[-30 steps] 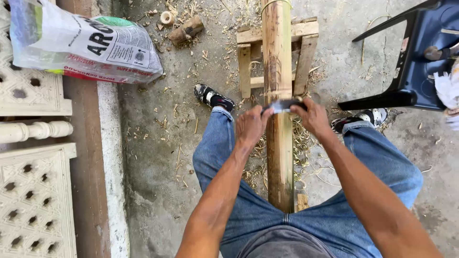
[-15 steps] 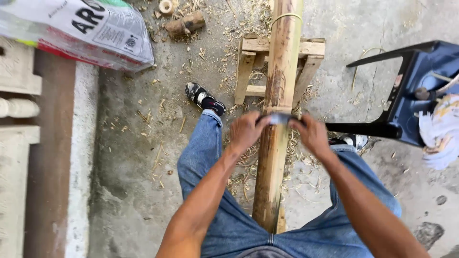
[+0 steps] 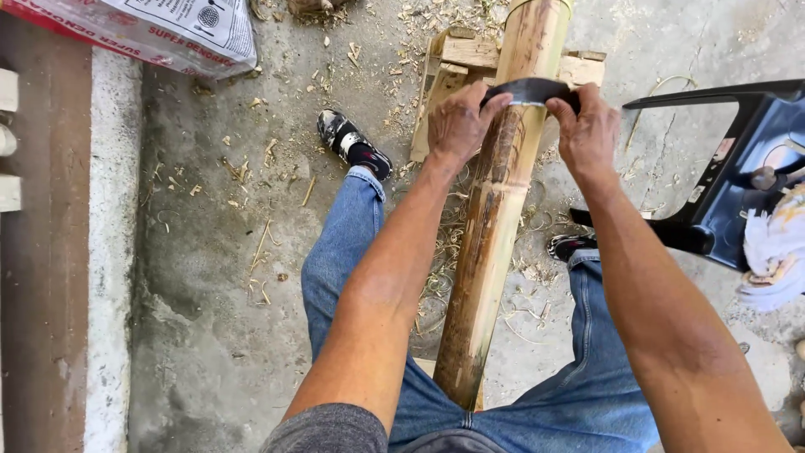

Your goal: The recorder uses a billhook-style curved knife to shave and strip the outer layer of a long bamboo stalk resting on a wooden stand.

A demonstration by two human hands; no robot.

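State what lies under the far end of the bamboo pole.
A rough wooden block stand supports the bamboo pole there, with shavings scattered on the concrete floor. The left hand, right hand and dark curved blade cover the contact point.

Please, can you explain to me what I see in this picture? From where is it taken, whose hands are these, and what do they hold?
The camera sits on a person's head and looks down, so the arms and blue-jeaned legs are that person's own. The left hand and right hand each grip one end of a dark curved metal blade laid across a long brown bamboo pole. The pole's far end rests on a small wooden stand. Pale shavings lie on the concrete floor. A dark plastic chair stands on the right.
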